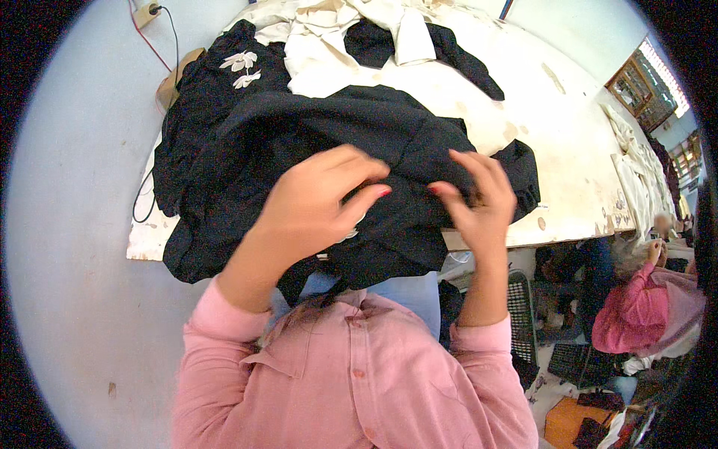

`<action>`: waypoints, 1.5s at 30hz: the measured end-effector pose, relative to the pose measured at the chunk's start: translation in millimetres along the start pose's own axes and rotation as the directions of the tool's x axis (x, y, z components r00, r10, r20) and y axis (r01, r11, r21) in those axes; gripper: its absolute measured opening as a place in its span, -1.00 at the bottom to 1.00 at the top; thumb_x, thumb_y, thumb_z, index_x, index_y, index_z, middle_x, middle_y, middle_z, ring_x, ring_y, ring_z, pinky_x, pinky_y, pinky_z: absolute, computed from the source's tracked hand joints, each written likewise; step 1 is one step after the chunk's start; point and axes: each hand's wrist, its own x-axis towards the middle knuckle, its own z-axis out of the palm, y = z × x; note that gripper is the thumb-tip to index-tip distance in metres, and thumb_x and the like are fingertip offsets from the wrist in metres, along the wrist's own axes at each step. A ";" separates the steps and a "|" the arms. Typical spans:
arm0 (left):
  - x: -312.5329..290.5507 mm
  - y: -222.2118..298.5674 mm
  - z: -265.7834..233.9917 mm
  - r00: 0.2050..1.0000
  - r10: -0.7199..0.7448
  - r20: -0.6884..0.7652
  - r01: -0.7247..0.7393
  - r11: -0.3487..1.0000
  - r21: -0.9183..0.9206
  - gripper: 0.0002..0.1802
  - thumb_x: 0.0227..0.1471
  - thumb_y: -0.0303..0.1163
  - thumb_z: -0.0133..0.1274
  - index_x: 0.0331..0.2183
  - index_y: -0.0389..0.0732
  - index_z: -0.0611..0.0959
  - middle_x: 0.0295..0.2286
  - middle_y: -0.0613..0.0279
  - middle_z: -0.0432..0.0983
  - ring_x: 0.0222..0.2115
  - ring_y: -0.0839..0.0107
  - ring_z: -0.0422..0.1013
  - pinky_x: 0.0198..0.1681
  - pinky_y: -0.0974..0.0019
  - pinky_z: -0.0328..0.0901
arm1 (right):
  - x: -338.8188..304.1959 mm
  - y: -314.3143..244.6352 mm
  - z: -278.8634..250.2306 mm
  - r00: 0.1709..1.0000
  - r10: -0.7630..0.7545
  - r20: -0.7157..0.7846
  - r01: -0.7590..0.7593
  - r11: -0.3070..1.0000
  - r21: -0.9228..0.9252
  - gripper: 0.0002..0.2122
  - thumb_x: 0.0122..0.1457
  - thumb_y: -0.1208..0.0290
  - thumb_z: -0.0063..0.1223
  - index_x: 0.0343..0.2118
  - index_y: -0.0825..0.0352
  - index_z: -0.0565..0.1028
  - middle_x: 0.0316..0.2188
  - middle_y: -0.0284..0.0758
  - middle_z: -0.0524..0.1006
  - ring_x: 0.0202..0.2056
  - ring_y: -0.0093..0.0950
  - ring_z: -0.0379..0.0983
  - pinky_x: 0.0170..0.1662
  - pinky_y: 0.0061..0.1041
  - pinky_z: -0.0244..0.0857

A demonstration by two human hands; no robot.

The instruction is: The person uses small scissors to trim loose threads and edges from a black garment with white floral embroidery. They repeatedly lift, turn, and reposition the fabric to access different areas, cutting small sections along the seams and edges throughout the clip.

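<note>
A large black garment (321, 120) lies bunched over the table edge nearest me, its lower folds hanging toward my lap. My left hand (321, 194) is over the middle of it, fingers bent and thumb held apart from them, with no cloth visibly pinched between. Facing it from the right is my right hand (479, 198), its fingers curved and spread from the thumb, also with nothing seen in it. Black cloth shows in the gap between the two hands. Whether the fingertips touch the fabric is hard to tell. A small pale patch shows beside my left wrist.
A black piece with white flower decoration (241, 67) lies at the far left. Cream cloth (321, 37) is heaped at the table's back. A cable (176, 45) runs down the left wall. At right are a plastic crate (521, 314) and a person in pink (636, 314).
</note>
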 end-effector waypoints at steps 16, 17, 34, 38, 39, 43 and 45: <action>18.6 -1.6 40.6 0.707 0.229 -0.669 -0.132 0.972 0.192 -0.65 -0.23 -0.29 0.32 -0.39 -0.18 0.53 -0.41 0.19 0.39 -0.43 0.24 0.31 -0.38 0.31 0.19 | -6.8 29.0 -25.3 0.832 0.017 0.555 -0.440 0.629 0.641 -0.87 0.10 0.39 0.13 -0.44 0.34 0.52 -0.53 -0.41 0.50 -0.51 -0.68 0.35 -0.48 -0.65 0.15; 8.7 -2.9 43.5 0.720 0.185 -0.669 -0.136 0.983 0.125 -0.69 -0.20 -0.33 0.31 -0.42 -0.19 0.52 -0.45 0.19 0.38 -0.47 0.25 0.31 -0.42 0.33 0.19 | -4.5 36.2 -33.2 0.747 -0.077 0.661 -0.380 0.766 0.519 -0.84 0.05 0.37 0.19 -0.44 0.38 0.52 -0.49 -0.30 0.54 -0.51 -0.61 0.43 -0.48 -0.62 0.23; -16.2 -22.7 64.6 0.912 -0.193 -0.363 -0.055 0.818 -0.573 -0.45 -0.03 -0.50 0.17 -0.01 -0.29 0.30 -0.45 0.30 0.39 -0.44 0.57 0.29 -0.31 0.52 0.21 | -9.0 -10.7 23.0 0.755 0.514 0.407 -0.612 0.330 0.719 -0.85 0.19 0.35 0.06 -0.34 0.34 0.49 -0.40 -0.50 0.49 -0.35 -0.71 0.32 -0.25 -0.69 0.21; -22.2 -13.7 58.2 0.893 -0.252 -0.372 -0.075 0.733 -0.676 -0.47 0.03 -0.57 0.07 0.03 -0.29 0.26 -0.52 0.36 0.32 -0.53 0.66 0.23 -0.45 0.58 0.15 | -0.7 1.9 14.4 0.592 0.725 0.353 -0.531 0.022 0.847 -0.75 0.13 0.36 0.09 -0.17 0.36 0.48 -0.33 -0.29 0.56 -0.34 -0.46 0.50 -0.24 -0.54 0.36; -26.2 -14.4 51.8 0.906 -0.276 -0.321 -0.010 0.743 -0.669 -0.47 0.02 -0.58 0.05 0.03 -0.28 0.26 -0.52 0.37 0.31 -0.54 0.67 0.22 -0.46 0.57 0.15 | 3.1 1.9 9.1 0.594 0.723 0.354 -0.518 0.007 0.855 -0.75 0.13 0.36 0.08 -0.18 0.38 0.49 -0.32 -0.27 0.56 -0.36 -0.44 0.51 -0.26 -0.52 0.37; -41.1 -19.7 31.0 0.961 -0.248 -0.125 0.196 0.925 -0.327 -0.44 -0.11 -0.57 0.12 -0.01 -0.32 0.36 -0.43 0.26 0.29 -0.55 0.55 0.24 -0.44 0.53 0.20 | 6.3 -2.9 -2.0 0.611 0.695 0.379 -0.536 0.012 0.844 -0.76 0.14 0.35 0.05 -0.21 0.42 0.50 -0.31 -0.26 0.57 -0.34 -0.45 0.52 -0.24 -0.51 0.37; -37.6 -6.8 18.0 0.966 -0.244 -0.082 0.236 0.966 -0.105 -0.37 -0.24 -0.47 0.24 -0.05 -0.29 0.42 -0.35 0.14 0.31 -0.48 0.40 0.30 -0.37 0.45 0.26 | 5.3 -7.1 -1.8 0.626 0.654 0.425 -0.566 0.006 0.824 -0.76 0.14 0.35 0.05 -0.21 0.40 0.50 -0.30 -0.28 0.57 -0.33 -0.48 0.51 -0.22 -0.53 0.36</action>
